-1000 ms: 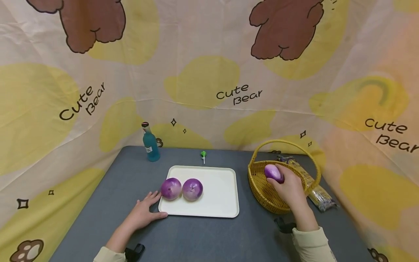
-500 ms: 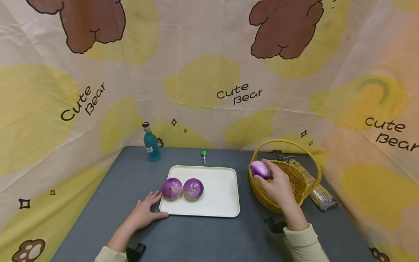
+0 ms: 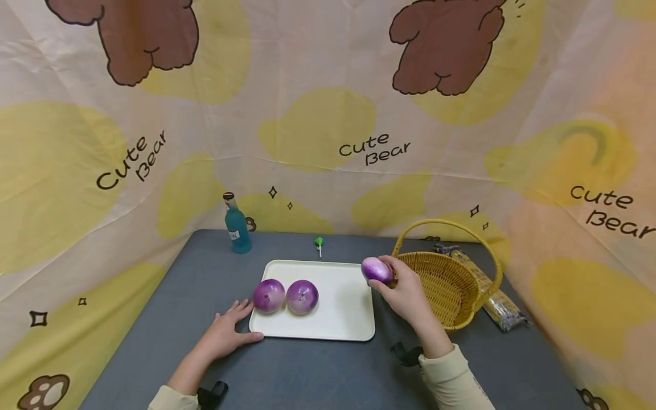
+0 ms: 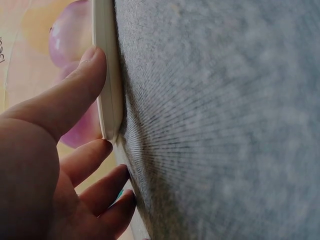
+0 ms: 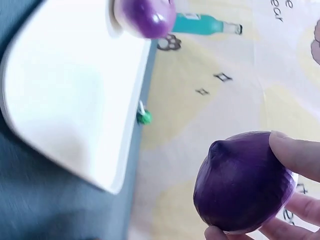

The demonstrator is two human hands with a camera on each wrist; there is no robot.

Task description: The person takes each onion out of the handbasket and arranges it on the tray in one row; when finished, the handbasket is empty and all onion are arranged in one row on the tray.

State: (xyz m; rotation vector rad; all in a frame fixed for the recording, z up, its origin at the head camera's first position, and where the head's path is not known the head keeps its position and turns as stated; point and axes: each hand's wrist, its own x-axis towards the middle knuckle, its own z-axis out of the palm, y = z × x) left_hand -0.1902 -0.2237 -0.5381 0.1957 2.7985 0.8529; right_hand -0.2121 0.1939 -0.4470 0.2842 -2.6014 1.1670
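My right hand [image 3: 407, 293] grips a purple onion [image 3: 377, 270] between thumb and fingers, held over the right rim of the white tray [image 3: 343, 307]. In the right wrist view that onion [image 5: 240, 185] shows dark purple skin and a pointed tip. Two more onions, a left one [image 3: 269, 296] and a right one [image 3: 302, 296], sit side by side on the tray's left half. Around the tray's front left corner my left hand [image 3: 225, 330] lies with fingers spread. Its thumb [image 4: 82, 85] touches the front rim in the left wrist view, and the fingertips lie along the left side.
A yellow wicker basket [image 3: 446, 319] with a tall handle stands right of the tray. Behind it lies a clear-and-yellow packaged item [image 3: 504, 310]. A blue bottle [image 3: 238, 230] stands at the back left. A green lollipop [image 3: 319, 244] lies behind the tray.
My right hand has carried the onion left, out from above the basket to the tray's right rim. The left hand and the two onions on the tray stay where they were.
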